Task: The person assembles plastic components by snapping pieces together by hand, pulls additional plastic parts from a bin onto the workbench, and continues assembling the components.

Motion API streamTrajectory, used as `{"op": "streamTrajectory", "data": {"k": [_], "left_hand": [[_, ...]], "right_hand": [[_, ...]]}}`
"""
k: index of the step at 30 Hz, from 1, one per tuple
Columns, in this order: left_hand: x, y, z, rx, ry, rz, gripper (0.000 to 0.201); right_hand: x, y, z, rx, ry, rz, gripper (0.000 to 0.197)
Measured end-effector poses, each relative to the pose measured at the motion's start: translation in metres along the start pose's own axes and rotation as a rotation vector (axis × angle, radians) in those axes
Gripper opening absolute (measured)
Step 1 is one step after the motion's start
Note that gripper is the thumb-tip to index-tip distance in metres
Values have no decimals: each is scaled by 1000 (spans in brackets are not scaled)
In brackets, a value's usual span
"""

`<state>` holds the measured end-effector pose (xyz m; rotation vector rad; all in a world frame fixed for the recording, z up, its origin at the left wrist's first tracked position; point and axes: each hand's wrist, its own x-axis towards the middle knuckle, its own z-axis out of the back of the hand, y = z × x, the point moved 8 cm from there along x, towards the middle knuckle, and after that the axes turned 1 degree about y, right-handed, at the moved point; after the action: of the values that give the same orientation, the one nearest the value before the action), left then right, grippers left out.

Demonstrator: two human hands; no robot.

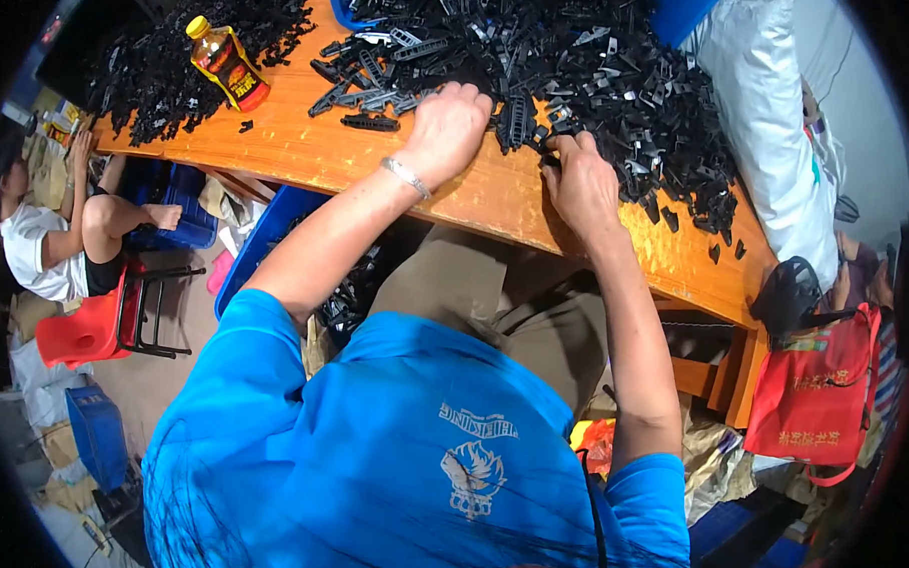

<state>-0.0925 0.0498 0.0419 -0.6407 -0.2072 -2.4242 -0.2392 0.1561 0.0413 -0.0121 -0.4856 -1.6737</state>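
Note:
Both my hands work at the near edge of a large heap of black plastic clip-like parts point(621, 100) on the wooden table. My left hand point(452, 129), with a bracelet at its wrist, is curled over the heap's edge; its fingertips are hidden, so what they hold cannot be made out. To its right, my right hand point(586, 178) has thumb and forefinger closed around a small black plastic part point(550, 152). Between the hands lies a dark slotted plastic strip point(517, 121). Another black strip point(370, 123) rests left of my left hand.
A yellow-capped drink bottle point(229, 64) stands on the wooden table point(299, 138) beside a second black heap point(172, 64). A white sack point(770, 125) borders the right side. Below are a red bag point(816, 397) and a blue bin point(261, 242). Another person point(51, 235) sits at left.

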Motion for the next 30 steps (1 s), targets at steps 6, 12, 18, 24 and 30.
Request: {"op": "streamTrajectory", "data": {"k": [6,12,18,24,30], "left_hand": [[-24,7,16,-220,-4,13,27],[-71,-2,30,-303,-73,-35,30],[-88,8,35,-472,-84,-13,32],[-91,29,34,-433,-28,126,28],[-92,32,31,-479,-43,145,20]], "right_hand": [[-6,12,-9,436,-108,-25,30],[-30,20,-14,247,-110,46,21],[-21,29,-13,71,79,66,20],[1,63,-20,222,6,125,19],[12,66,-31,257,68,257,17]]}}
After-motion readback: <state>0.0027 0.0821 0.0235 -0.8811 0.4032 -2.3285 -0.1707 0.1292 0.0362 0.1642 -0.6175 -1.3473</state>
